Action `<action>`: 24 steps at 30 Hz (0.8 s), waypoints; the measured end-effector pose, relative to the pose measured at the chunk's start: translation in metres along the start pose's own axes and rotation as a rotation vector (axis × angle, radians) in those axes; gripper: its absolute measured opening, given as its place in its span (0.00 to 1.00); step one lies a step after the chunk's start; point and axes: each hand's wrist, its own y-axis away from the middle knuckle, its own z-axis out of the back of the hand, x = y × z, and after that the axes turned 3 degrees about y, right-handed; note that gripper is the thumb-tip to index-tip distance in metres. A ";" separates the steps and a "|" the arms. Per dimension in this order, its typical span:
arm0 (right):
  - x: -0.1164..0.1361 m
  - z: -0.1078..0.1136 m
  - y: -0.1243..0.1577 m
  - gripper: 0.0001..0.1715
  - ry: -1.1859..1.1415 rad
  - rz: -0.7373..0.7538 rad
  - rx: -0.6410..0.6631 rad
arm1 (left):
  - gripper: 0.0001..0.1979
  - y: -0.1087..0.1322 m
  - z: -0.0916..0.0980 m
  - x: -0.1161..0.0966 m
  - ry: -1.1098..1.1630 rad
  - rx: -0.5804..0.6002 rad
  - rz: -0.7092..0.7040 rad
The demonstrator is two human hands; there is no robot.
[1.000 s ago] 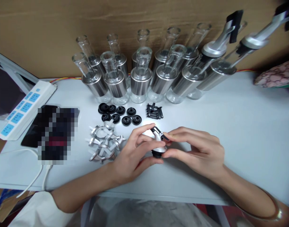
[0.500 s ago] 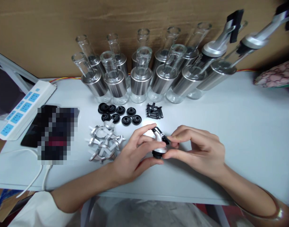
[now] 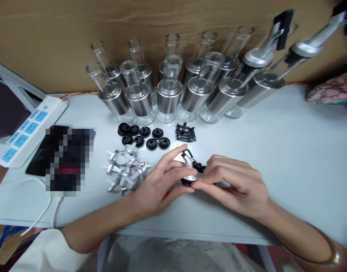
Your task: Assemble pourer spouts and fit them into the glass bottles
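- Silver metal and black plastic meet in the pourer (image 3: 188, 162), which the head view shows at the near middle of the table (image 3: 292, 155), between the two hands.
- Left hand (image 3: 155, 185): grasping the pourer, forefinger at the top by the black lever, another finger across the silver body, thumb low by the dark base. Such a spread probably steadies it from top to bottom, since its rounded body offers little flat surface.
- Right hand (image 3: 237, 185): thumb and fingertips closed on the collar's edge just above the base, apparently bracing the side that the left hand leaves uncovered. What the curled rear fingers do is hidden.
- Beyond the hands, black stoppers (image 3: 158, 133), small black levers (image 3: 187, 136) and silver spouts (image 3: 125, 175) lie in separate groups, presumably sorted by kind so each is easy to pick out.
- Glass bottles with metal sleeves (image 3: 169, 99) stand upright behind them, near the cardboard (image 3: 62, 34), perhaps to keep the front free for handwork. Two at the right end wear pourers.
- Power strip (image 3: 56, 109) and screen-blurred phones (image 3: 37, 160) sit far left, likely to keep cables aside.
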 end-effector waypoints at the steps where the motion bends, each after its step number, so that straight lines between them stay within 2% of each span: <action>1: 0.000 0.001 0.000 0.09 0.014 0.020 0.004 | 0.14 0.000 0.000 0.000 0.002 0.001 -0.009; 3: -0.001 0.001 0.002 0.07 0.019 0.021 -0.023 | 0.13 -0.001 0.000 0.000 0.005 -0.012 -0.021; 6: -0.003 -0.002 0.005 0.11 0.012 -0.065 -0.078 | 0.12 -0.001 0.000 0.000 0.002 -0.030 -0.029; 8: -0.004 -0.004 0.006 0.12 0.009 -0.098 -0.066 | 0.12 -0.001 0.000 0.000 0.000 -0.039 -0.023; 14: -0.006 -0.004 0.005 0.06 -0.009 -0.068 -0.008 | 0.11 -0.001 0.000 0.001 -0.001 -0.050 -0.010; 24: -0.006 -0.006 0.008 0.11 -0.050 -0.116 -0.051 | 0.13 0.002 0.001 -0.001 0.027 -0.045 0.025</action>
